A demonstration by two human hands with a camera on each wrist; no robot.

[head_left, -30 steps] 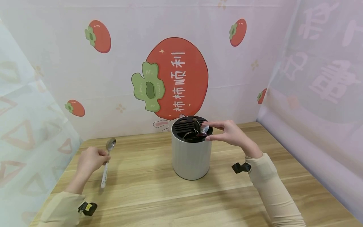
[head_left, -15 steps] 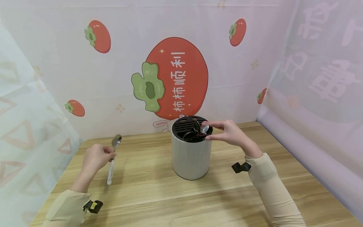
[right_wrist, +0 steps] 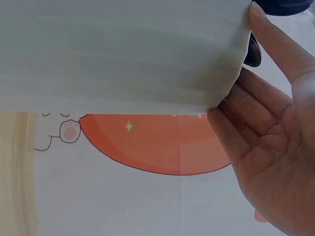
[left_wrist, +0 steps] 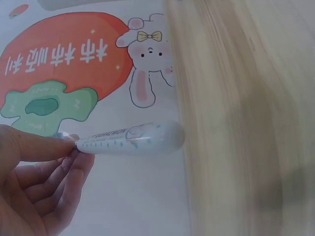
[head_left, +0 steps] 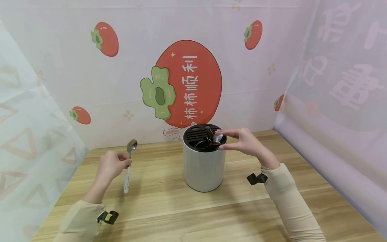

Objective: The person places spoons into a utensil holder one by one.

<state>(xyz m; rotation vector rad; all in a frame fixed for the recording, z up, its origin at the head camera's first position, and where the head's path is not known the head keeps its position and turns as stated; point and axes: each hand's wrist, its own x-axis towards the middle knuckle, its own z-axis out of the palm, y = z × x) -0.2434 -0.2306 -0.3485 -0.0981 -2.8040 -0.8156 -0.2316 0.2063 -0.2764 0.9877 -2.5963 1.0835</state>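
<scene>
My left hand (head_left: pixel 112 165) pinches a spoon (head_left: pixel 127 179) at its neck, between thumb and fingers. The metal bowl points up and away; the white printed handle (left_wrist: pixel 130 139) slants down, above the table. Near the middle stands a white cylindrical utensil holder (head_left: pixel 203 171) with a black slotted top (head_left: pixel 195 134). Several dark-rimmed utensils and a shiny spoon bowl (head_left: pixel 218 137) show in its open compartment; their lower parts are hidden. My right hand (head_left: pixel 246 143) holds the holder's right rim, thumb at the front and fingers farther back. In the right wrist view the holder's wall hides some fingertips.
The holder stands on a wooden table (head_left: pixel 157 215), close to its back edge. Behind it hangs a white cloth backdrop (head_left: pixel 127 77) printed with persimmons. Cloth panels also border the left and right sides.
My left hand has moved rightward and slightly away from me, carrying the spoon closer to the holder. The right hand and the holder have stayed in place.
</scene>
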